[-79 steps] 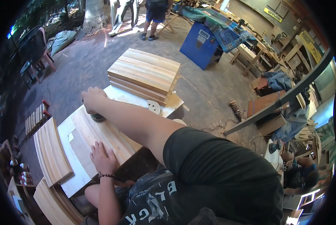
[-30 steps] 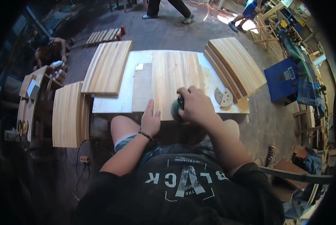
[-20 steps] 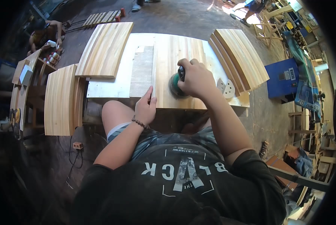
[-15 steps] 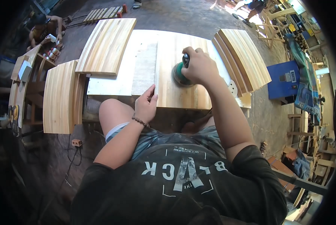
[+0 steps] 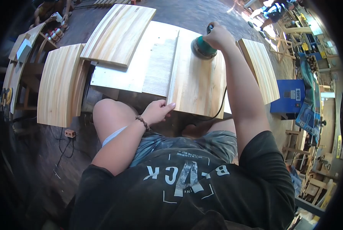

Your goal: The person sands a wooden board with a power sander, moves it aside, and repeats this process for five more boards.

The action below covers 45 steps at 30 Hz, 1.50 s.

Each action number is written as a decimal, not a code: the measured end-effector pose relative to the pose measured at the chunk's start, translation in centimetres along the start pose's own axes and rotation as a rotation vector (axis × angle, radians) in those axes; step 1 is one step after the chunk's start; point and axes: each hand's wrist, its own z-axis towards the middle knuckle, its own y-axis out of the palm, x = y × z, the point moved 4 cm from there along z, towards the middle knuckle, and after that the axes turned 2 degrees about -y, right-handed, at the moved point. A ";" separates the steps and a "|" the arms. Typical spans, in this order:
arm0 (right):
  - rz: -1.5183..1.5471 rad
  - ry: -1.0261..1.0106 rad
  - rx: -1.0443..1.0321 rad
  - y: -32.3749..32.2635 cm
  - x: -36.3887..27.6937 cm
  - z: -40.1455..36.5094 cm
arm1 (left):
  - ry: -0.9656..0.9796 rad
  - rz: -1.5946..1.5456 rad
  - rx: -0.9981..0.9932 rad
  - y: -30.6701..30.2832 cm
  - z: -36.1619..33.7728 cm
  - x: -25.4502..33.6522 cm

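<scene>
A striped wooden panel lies on the white work surface over my lap. My right hand is wrapped round the top of a green sander, which rests on the far part of the panel. From the sander a dark cord runs down over the panel's right side toward my legs. At the near left corner, my left hand pinches the panel's edge, thumb on top; the other fingers are partly hidden beneath it.
More striped panels lie around: one at the back left, a stack at the left, another at the right. A blue box stands beyond. Another person crouches at the far left. A corded socket lies on the floor.
My right hand has slid the sander farther away along the panel. My left hand has shifted to the panel's near corner and taken hold there. The view has tilted and the panel sits slightly turned.
</scene>
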 end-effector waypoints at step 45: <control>0.015 -0.199 -0.072 -0.7 -8.2 -4.2 | 0.006 -0.642 0.007 -0.9 2.0 -1.5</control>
